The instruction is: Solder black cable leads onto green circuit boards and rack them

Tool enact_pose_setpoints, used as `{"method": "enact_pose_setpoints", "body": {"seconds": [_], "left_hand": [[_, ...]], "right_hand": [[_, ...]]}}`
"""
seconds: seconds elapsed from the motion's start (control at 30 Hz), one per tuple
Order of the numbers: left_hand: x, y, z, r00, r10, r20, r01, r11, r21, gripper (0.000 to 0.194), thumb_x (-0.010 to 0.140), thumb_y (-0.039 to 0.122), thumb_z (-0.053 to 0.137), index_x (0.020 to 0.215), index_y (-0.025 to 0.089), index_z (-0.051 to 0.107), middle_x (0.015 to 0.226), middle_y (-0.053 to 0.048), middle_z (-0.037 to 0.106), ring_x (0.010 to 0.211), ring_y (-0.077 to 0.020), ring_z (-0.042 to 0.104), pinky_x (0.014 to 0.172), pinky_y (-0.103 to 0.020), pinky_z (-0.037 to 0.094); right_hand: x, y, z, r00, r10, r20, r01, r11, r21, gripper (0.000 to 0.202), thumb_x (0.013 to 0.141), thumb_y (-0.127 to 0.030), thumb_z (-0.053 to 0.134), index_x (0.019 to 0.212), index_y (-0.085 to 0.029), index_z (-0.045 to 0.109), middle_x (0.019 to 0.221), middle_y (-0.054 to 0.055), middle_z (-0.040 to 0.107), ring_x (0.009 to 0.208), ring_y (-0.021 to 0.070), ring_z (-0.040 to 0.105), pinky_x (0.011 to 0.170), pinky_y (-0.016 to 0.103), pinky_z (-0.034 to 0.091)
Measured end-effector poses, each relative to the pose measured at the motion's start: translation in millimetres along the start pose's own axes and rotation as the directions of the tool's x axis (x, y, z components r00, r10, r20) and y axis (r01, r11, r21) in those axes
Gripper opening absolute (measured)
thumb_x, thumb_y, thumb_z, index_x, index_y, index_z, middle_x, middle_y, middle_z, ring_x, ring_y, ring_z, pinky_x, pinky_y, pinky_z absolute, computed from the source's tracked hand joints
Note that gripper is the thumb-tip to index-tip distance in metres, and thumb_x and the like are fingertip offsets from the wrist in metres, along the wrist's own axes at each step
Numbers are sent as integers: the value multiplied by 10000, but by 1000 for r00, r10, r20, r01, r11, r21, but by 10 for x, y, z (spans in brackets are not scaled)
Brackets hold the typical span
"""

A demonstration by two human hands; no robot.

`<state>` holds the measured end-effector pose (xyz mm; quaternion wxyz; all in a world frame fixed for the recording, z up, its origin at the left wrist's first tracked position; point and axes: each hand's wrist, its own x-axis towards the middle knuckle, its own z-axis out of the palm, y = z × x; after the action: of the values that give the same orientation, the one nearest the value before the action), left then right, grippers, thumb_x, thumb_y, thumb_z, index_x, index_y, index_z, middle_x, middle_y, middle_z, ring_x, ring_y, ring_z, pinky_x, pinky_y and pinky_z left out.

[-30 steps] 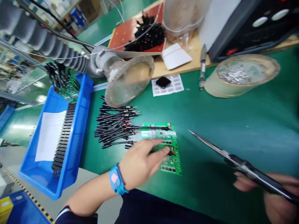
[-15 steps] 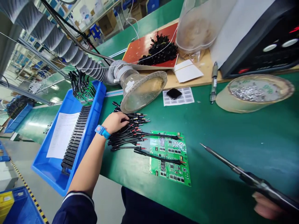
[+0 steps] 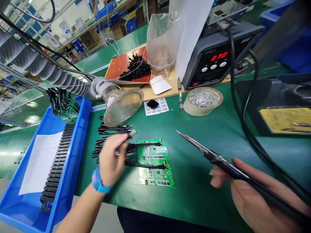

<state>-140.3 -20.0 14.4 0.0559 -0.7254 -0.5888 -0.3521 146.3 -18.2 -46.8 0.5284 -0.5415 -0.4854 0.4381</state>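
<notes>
Soldering iron (image 3: 218, 159) is clamped in the fingers of the right hand (image 3: 257, 194), tip toward ten o'clock. Left hand (image 3: 111, 158) is nearer the circuit boards (image 3: 157, 173), which are laid at its four o'clock; finger closure cannot be told.

Right of the left hand (image 3: 113, 157), the circuit board (image 3: 156, 166) looks glossy green, with smooth black plastic-looking cables (image 3: 145, 166) across it. The soldering iron (image 3: 218, 158) in the right hand (image 3: 257, 194) has a shiny metal shaft; beneath both hands, the green surface (image 3: 194, 174) is smooth with a soft sheen.
</notes>
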Motion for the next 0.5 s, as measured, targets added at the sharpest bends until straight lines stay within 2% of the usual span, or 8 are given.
{"method": "enact_pose_setpoints", "body": {"seconds": [0.07, 0.13, 0.2, 0.33, 0.5], "left_hand": [[15, 358, 141, 964, -25, 266, 81, 976, -204, 383, 885, 110, 469, 1252, 218, 483, 970, -47, 633, 852, -140, 593, 737, -266, 504], [23, 595, 277, 929, -19, 370, 157, 925, -346, 357, 885, 100, 460, 1216, 217, 530, 889, -33, 654, 780, -132, 594, 699, -252, 506], [21, 705, 380, 914, -39, 404, 224, 878, -423, 336, 872, 79, 475, 1161, 217, 579, 848, -24, 658, 763, -128, 598, 696, -245, 509], [3, 713, 466, 913, -73, 402, 274, 840, -469, 341, 836, 41, 525, 1118, 213, 615, 883, -28, 654, 800, -122, 605, 716, -232, 515], [-69, 723, 474, 929, -11, 369, 216, 827, -519, 395, 826, 4, 514, 1163, 200, 582, 909, -34, 619, 791, -101, 601, 698, -203, 521]], "right_hand": [[31, -99, 117, 998, -41, 49, 38, 997, 61, 277, 800, -297, 583, 1075, -294, 610, 772, 24, 707, 562, 162, 661, 599, 319, 595], [49, -158, 232, 995, -87, 55, 84, 995, 49, 291, 816, -262, 568, 1105, -290, 595, 822, 16, 714, 639, 154, 681, 646, 297, 596], [60, -174, 327, 993, -103, 61, 102, 995, 19, 319, 803, -250, 593, 1121, -281, 585, 855, 6, 714, 744, 152, 689, 727, 293, 589], [75, -133, 425, 991, -80, 110, 78, 997, 17, 404, 766, -267, 650, 1158, -280, 554, 926, 2, 703, 868, 160, 674, 858, 340, 550], [68, -126, 409, 987, -118, 106, 122, 992, -28, 387, 763, -241, 653, 1138, -268, 561, 895, -2, 694, 824, 145, 675, 750, 274, 579]]}}
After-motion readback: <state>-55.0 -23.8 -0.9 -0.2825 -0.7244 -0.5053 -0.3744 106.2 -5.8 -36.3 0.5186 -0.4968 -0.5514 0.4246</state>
